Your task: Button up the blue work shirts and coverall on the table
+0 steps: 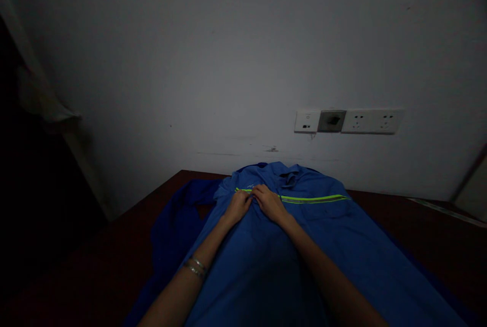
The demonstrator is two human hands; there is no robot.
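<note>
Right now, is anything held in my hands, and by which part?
The blue garment, by its front near the yellow-green stripe: left hand and right hand seem to pinch it there.

The shirt [331, 235] is blue with a yellow-green stripe [312, 200]; toward the left edge of the reddish-brown worktop [399, 218], cloth [173, 225] is deeper blue.
</note>
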